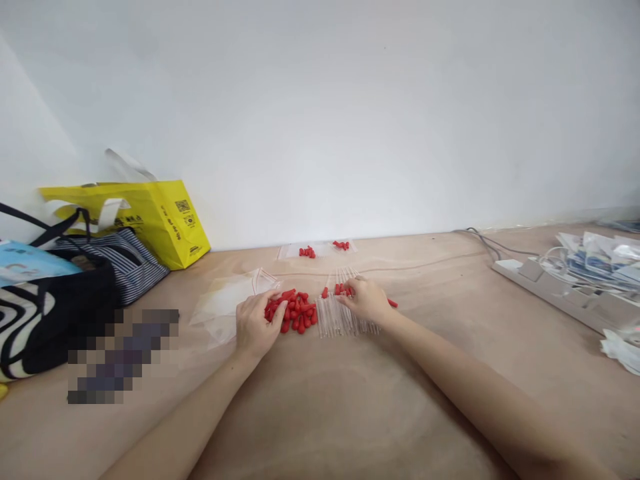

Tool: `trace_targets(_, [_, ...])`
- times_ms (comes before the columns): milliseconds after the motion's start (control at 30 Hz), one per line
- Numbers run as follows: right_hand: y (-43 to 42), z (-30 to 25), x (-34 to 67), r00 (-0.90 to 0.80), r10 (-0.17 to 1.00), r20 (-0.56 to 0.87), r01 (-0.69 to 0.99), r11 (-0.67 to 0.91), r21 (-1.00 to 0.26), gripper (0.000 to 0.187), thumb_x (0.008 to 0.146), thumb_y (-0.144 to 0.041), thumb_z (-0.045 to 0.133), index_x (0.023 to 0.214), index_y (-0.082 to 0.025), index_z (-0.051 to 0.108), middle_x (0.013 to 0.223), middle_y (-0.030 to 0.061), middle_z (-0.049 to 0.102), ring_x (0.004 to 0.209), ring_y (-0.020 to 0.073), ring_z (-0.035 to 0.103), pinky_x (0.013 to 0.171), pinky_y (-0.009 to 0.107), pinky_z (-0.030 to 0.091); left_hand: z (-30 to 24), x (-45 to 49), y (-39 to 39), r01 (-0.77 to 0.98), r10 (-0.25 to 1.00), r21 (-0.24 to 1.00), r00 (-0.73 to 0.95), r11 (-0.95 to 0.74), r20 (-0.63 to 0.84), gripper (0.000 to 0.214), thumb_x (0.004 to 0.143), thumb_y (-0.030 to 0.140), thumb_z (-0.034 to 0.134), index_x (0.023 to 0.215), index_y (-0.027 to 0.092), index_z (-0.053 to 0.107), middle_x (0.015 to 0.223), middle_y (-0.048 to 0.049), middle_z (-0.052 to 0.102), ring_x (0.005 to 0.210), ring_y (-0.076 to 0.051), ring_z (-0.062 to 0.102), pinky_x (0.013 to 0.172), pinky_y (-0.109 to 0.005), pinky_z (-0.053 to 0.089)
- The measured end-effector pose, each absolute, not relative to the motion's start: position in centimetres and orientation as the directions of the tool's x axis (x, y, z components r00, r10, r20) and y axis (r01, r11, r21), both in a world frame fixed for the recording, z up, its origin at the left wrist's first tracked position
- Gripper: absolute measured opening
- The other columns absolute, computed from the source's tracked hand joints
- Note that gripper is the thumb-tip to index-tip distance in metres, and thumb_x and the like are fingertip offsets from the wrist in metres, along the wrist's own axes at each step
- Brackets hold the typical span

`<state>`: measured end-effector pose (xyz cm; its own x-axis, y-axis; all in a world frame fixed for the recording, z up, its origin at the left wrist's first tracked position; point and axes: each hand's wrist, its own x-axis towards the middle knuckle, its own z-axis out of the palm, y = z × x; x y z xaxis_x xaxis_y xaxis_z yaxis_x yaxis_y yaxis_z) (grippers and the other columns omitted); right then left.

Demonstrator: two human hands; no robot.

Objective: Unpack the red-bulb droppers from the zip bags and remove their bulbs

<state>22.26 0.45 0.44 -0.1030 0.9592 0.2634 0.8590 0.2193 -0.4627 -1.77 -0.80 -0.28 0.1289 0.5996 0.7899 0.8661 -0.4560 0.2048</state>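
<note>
A pile of red rubber bulbs (299, 312) lies on the wooden table. My left hand (257, 323) touches the pile's left side, thumb and fingers apart around some bulbs. Just right of it, clear thin tubes (334, 319) lie side by side in a row. Over these tubes is my right hand (367, 300), its thumb and index finger closed around a red rubber bulb (342, 289) at the tubes' far ends. Part of the grip is hidden. Another red piece (393, 303) shows beyond my right wrist.
Clear plastic bags (220, 308) lie left of the pile. Farther back, bags (320, 249) hold more red bulbs. A yellow bag (170, 223) and a striped bag (135, 263) stand left; a white power strip (550, 293) with cables and white packets (600, 257) lies right.
</note>
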Motion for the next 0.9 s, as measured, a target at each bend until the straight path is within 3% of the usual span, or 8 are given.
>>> trace_targets(100, [-1.6, 0.1, 23.6, -0.372, 0.824, 0.427, 0.788, 0.523, -0.324, 0.044, 0.067, -0.050, 0.060, 0.101, -0.022, 0.057, 0.094, 0.0066, 0.057, 0.088, 0.0202, 0.051, 0.074, 0.032, 0.037, -0.5, -2.0, -0.4, 0.891, 0.609, 0.241, 0.049, -0.385, 0.791, 0.023, 0.074, 0.034, 0.052, 0.090, 0.018, 0.055, 0.077, -0.0032, 0.065, 0.075, -0.020, 0.058, 0.075, -0.035, 0.040])
trace_targets(200, [-3.2, -0.7, 24.5, -0.513, 0.703, 0.492, 0.725, 0.662, -0.190, 0.057, 0.062, -0.058, 0.060, 0.106, -0.023, 0.055, 0.104, 0.0088, 0.054, 0.096, 0.0232, 0.046, 0.082, 0.038, 0.032, -0.7, -2.2, 0.0, 0.893, 0.628, 0.286, -0.006, -0.347, 0.778, 0.024, 0.073, 0.035, 0.052, 0.090, 0.019, 0.055, 0.077, -0.0031, 0.065, 0.077, -0.021, 0.058, 0.076, -0.036, 0.039])
trace_targets(467, [-3.4, -2.1, 24.0, -0.493, 0.638, 0.592, 0.751, 0.656, -0.081, 0.033, 0.075, -0.043, 0.056, 0.101, -0.022, 0.056, 0.102, 0.0078, 0.056, 0.093, 0.0210, 0.047, 0.081, 0.038, 0.030, -1.0, -2.4, 0.7, 0.901, 0.678, 0.335, -0.066, -0.275, 0.732, 0.022, 0.071, 0.035, 0.055, 0.088, 0.020, 0.056, 0.078, -0.0030, 0.067, 0.077, -0.022, 0.060, 0.075, -0.037, 0.038])
trace_targets(667, [-3.5, -2.4, 23.7, -0.402, 0.672, 0.622, 0.771, 0.615, -0.165, 0.037, 0.072, -0.048, 0.057, 0.098, -0.021, 0.058, 0.097, 0.0080, 0.058, 0.091, 0.0207, 0.050, 0.080, 0.036, 0.031, -0.8, -2.3, 0.8, 0.924, 0.738, 0.310, -0.049, -0.222, 0.673, 0.017, 0.071, 0.038, 0.055, 0.073, 0.023, 0.061, 0.068, -0.0017, 0.065, 0.073, -0.024, 0.059, 0.073, -0.040, 0.036])
trace_targets(767, [-2.5, -1.8, 24.4, -0.277, 0.771, 0.574, 0.807, 0.510, -0.296, 0.032, 0.074, -0.047, 0.055, 0.094, -0.022, 0.060, 0.096, 0.0062, 0.059, 0.091, 0.0202, 0.051, 0.081, 0.035, 0.032, -0.6, -2.2, 0.6, 0.924, 0.761, 0.310, -0.034, -0.222, 0.648, 0.018, 0.071, 0.040, 0.054, 0.072, 0.023, 0.062, 0.069, -0.0012, 0.066, 0.072, -0.024, 0.058, 0.072, -0.039, 0.036])
trace_targets(833, [-0.9, -1.2, 25.2, -0.080, 0.873, 0.482, 0.854, 0.309, -0.418, 0.023, 0.078, -0.039, 0.050, 0.087, -0.022, 0.062, 0.092, 0.0049, 0.061, 0.092, 0.0194, 0.052, 0.081, 0.034, 0.033, -0.5, -2.1, 0.5, 0.922, 0.751, 0.306, -0.026, -0.236, 0.660, 0.018, 0.071, 0.040, 0.055, 0.072, 0.022, 0.061, 0.071, -0.0013, 0.066, 0.072, -0.023, 0.058, 0.070, -0.038, 0.036])
trace_targets(900, [1.3, -0.6, 26.2, 0.140, 0.954, 0.264, 0.838, 0.028, -0.546, 0.019, 0.077, -0.031, 0.051, 0.090, -0.020, 0.061, 0.092, 0.0047, 0.062, 0.092, 0.0177, 0.053, 0.078, 0.029, 0.037, -0.5, -2.1, 0.4, 0.924, 0.731, 0.292, -0.021, -0.246, 0.682, 0.018, 0.071, 0.039, 0.054, 0.073, 0.022, 0.061, 0.073, -0.0017, 0.066, 0.072, -0.023, 0.057, 0.070, -0.037, 0.036])
